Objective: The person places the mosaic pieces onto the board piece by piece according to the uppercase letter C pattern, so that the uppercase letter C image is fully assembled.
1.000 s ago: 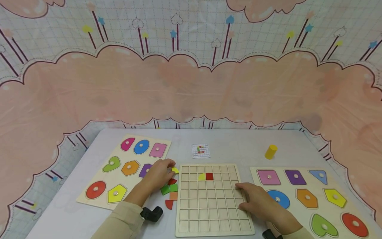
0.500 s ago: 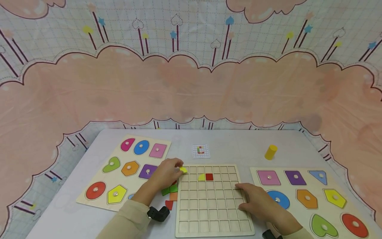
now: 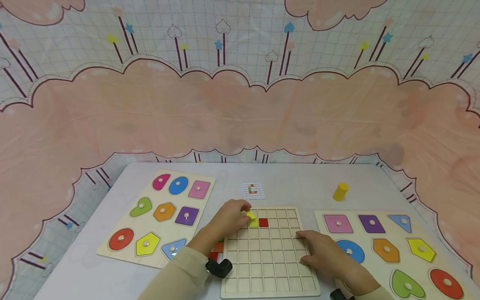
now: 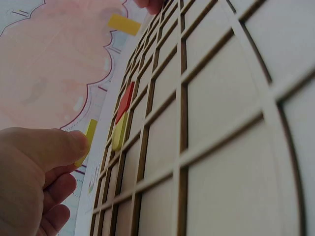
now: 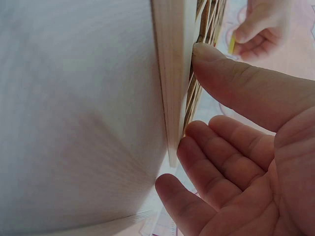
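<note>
Pinching a flat yellow piece (image 4: 91, 132), your left hand (image 3: 229, 217) hovers above the pale wooden grid board (image 3: 268, 271), head view's lower centre | your right hand (image 3: 327, 251), loosely spread, touches the board's right edge

The left arm (image 3: 201, 241) is slanting forward and inward, a beige sleeve (image 3: 178, 275) covering its nearer part. The left hand (image 3: 230, 216) is pinching: the left thumb (image 4: 54, 147) is pressing towards an index finger mostly hidden behind it, while the lower fingers (image 4: 60, 191) are curling in beneath. The right arm (image 3: 359, 279) is angling inward from the near right. The right hand (image 3: 321, 253) is resting nearer the body than the left, the right thumb (image 5: 246, 86) extending almost straight and the loosely bent fingers (image 5: 211, 179) spreading apart from it.
</note>
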`<state>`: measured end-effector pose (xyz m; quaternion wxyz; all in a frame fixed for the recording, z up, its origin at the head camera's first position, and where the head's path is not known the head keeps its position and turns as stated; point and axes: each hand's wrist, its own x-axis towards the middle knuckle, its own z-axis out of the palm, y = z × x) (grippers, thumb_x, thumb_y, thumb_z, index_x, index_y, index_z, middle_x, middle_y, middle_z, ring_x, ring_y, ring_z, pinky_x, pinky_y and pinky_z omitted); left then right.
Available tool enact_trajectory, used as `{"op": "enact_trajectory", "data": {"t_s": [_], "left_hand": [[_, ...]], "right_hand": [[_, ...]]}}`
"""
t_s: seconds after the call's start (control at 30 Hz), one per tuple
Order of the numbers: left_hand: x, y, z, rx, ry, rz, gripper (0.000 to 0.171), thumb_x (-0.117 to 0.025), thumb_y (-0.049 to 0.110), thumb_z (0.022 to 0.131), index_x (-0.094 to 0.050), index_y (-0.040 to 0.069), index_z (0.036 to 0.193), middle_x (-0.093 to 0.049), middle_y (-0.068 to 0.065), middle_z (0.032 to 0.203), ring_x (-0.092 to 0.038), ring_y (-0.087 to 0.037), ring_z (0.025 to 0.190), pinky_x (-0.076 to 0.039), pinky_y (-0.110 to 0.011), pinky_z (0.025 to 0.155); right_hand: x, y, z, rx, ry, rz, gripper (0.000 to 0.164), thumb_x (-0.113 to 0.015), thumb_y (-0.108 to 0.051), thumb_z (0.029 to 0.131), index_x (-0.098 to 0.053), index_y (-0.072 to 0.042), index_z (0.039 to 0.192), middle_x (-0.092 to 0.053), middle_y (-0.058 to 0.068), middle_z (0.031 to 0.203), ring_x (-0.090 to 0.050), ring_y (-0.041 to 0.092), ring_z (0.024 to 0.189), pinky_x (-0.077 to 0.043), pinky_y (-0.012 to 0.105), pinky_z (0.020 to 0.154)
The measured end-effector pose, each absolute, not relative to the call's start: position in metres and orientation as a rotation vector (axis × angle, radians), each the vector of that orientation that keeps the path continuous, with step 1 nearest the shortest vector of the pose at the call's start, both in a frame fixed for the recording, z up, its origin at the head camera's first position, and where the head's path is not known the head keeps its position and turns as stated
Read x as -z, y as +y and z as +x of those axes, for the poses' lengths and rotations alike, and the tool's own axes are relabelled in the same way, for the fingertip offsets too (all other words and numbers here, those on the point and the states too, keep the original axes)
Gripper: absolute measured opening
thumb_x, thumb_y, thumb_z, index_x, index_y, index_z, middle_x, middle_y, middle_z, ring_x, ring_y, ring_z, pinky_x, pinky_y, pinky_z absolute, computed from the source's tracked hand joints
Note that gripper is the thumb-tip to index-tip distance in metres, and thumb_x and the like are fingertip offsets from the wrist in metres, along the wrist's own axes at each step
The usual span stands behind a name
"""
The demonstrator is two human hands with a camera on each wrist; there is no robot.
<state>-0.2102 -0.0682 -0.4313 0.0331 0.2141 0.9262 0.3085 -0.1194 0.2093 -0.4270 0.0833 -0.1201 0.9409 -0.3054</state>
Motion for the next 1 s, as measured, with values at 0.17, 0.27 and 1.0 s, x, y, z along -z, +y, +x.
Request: {"op": "enact_trajectory", "data": {"t_s": [0.17, 0.27, 1.0], "left_hand": [[0.433, -0.054, -0.211, -0.952, 2.820, 0.743, 0.024, -0.072, 0.012, 0.090, -0.069, 0.003, 0.112, -0.069, -0.006, 0.104, -0.059, -0.025, 0.102, -0.052, -0.040, 0.091], [0.436, -0.046, -0.212, -0.963, 2.791, 0.752, 0.024, -0.072, 0.012, 0.090, -0.068, 0.004, 0.112, -0.069, -0.005, 0.105, -0.059, -0.024, 0.103, -0.051, -0.038, 0.091], [0.447, -0.019, -0.209, -0.983, 2.741, 0.727, 0.026, -0.074, 0.016, 0.091, -0.069, 0.007, 0.115, -0.065, 0.002, 0.099, -0.052, -0.012, 0.089, -0.051, -0.024, 0.080]], "right_hand": [[0.427, 0.210, -0.118, 0.921, 2.807, -0.361, 0.059, -0.085, -0.007, 0.075, -0.061, -0.001, 0.129, -0.061, 0.013, 0.132, -0.051, 0.040, 0.128, -0.040, 0.056, 0.105], [0.426, 0.210, -0.118, 0.930, 2.800, -0.361, 0.060, -0.086, -0.008, 0.075, -0.061, -0.002, 0.129, -0.060, 0.013, 0.132, -0.051, 0.040, 0.128, -0.040, 0.057, 0.104], [0.426, 0.210, -0.120, 0.920, 2.785, -0.324, 0.060, -0.086, -0.010, 0.075, -0.062, -0.003, 0.130, -0.060, 0.012, 0.132, -0.051, 0.039, 0.128, -0.040, 0.057, 0.104]]}}
